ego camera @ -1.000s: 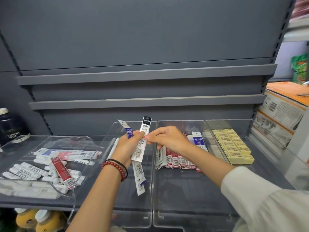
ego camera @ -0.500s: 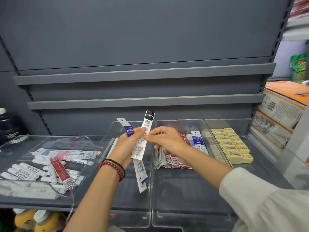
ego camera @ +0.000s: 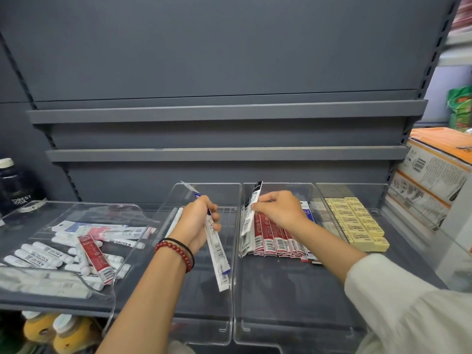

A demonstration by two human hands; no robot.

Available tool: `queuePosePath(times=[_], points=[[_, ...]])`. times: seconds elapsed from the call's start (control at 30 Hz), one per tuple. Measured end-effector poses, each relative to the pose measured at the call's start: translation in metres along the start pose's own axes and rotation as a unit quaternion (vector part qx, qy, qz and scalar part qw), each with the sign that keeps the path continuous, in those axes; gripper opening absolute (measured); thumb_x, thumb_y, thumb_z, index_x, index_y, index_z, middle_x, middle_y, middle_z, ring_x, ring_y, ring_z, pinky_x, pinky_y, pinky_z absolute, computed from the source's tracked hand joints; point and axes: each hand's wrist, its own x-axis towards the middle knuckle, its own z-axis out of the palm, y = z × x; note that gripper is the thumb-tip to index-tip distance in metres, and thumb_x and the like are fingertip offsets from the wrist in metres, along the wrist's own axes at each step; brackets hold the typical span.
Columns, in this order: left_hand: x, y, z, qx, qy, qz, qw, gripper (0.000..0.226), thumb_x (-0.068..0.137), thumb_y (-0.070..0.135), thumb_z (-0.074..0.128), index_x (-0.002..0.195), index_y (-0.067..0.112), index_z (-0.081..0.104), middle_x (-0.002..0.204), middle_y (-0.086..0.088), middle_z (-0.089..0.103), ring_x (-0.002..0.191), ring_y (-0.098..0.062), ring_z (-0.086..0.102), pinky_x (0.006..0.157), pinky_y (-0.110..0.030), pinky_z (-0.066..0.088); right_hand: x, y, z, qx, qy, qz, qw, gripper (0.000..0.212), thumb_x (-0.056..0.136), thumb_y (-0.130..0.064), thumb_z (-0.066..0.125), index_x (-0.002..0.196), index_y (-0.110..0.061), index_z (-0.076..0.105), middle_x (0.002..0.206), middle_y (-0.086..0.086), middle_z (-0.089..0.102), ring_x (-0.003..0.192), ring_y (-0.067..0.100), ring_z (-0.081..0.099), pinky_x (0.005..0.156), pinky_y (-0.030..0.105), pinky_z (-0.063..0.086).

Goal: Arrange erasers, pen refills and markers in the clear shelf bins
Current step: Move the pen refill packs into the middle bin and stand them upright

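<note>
Presently sorts pen refills by label colour across two clear bins. Grips a blue-labelled refill pack [ego camera: 217,254] in the left hand [ego camera: 198,223], fingers curled round its upper half, lower end pointing down into the centre-left bin [ego camera: 204,318]; reads as a parking grip, holding one colour aside while freeing the other hand for placement. Pinches a black-topped refill pack [ego camera: 251,210] between thumb and forefinger of the right hand [ego camera: 278,210], other fingers loosely bent, at the left end of the row of red refill packs [ego camera: 275,241] in the centre-right bin [ego camera: 293,302]. Holds this pack near-vertical beside the row's outermost pack, probably for slotting in on edge; cannot confirm actual contact owing to blur. Note the red packs shingled side by side, barcode ends toward the front, presumably for compact filing and a readable face. Note the yellow erasers [ego camera: 357,223] stacked in tidy rows in the rightmost bin [ego camera: 357,190], well apart from both hands, so likely finished. Note the white markers [ego camera: 43,256] lying loose at mixed angles in the left bin [ego camera: 122,208], together with one stray red pack [ego camera: 95,259] and several flat packs; marks that bin as work outstanding. Calls for a light release next, to avoid disturbing the leaning row.
</note>
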Motion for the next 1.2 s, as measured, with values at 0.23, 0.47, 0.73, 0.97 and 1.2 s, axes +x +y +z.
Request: queuePosePath(times=[0.23, 0.47, 0.73, 0.97, 1.2], points=[[-0.002, -0.002, -0.003, 0.032, 0.008, 0.037, 0.999, 0.011, 0.097, 0.007, 0.05, 0.1, 0.002, 0.059, 0.085, -0.006, 0.06, 0.072, -0.012, 0.06, 0.065, -0.027, 0.053, -0.006, -0.01, 0.013, -0.125, -0.003, -0.039, 0.991, 0.016, 0.085, -0.03, 0.068, 0.1, -0.027, 0.074, 0.095, -0.003, 0.071, 0.098, 0.019, 0.063, 0.083, 0.033, 0.053], [-0.004, -0.004, -0.01, 0.066, -0.009, 0.077, 0.995, 0.023, 0.097, 0.022, 0.054, 0.117, 0.012, 0.05, 0.101, 0.007, 0.069, 0.078, -0.013, 0.069, 0.063, -0.031, 0.054, -0.001, -0.001, 0.022, -0.154, -0.023, -0.024, 0.988, 0.014, 0.09, -0.035, 0.064, 0.098, -0.027, 0.072, 0.098, -0.003, 0.073, 0.095, 0.018, 0.065, 0.077, 0.029, 0.051], [-0.002, 0.001, -0.007, 0.049, 0.022, 0.047, 0.997, 0.022, 0.099, 0.018, 0.04, 0.099, 0.009, 0.06, 0.076, -0.004, 0.056, 0.059, -0.013, 0.054, 0.053, -0.026, 0.045, 0.004, 0.007, 0.01, -0.131, -0.02, -0.031, 0.991, 0.015, 0.084, -0.048, 0.067, 0.08, -0.034, 0.069, 0.094, -0.007, 0.074, 0.098, 0.017, 0.066, 0.087, 0.041, 0.054], [-0.001, 0.001, -0.003, 0.015, 0.0, 0.131, 0.991, 0.022, 0.1, 0.007, 0.041, 0.117, 0.009, 0.054, 0.105, -0.009, 0.058, 0.104, -0.023, 0.06, 0.077, -0.031, 0.053, -0.019, -0.016, 0.002, 0.028, -0.052, -0.099, 0.993, 0.019, 0.086, -0.047, 0.066, 0.089, -0.029, 0.071, 0.084, -0.012, 0.073, 0.075, 0.0, 0.064, 0.069, 0.021, 0.05], [-0.003, 0.0, -0.002, -0.023, 0.001, 0.167, 0.986, 0.028, 0.097, 0.015, 0.054, 0.123, 0.008, 0.058, 0.096, -0.005, 0.071, 0.088, -0.016, 0.07, 0.084, -0.038, 0.055, -0.032, -0.023, 0.01, 0.042, -0.174, -0.064, 0.982, 0.019, 0.088, -0.03, 0.068, 0.103, -0.019, 0.071, 0.092, -0.006, 0.074, 0.062, 0.0, 0.062, 0.044, 0.014, 0.041]])
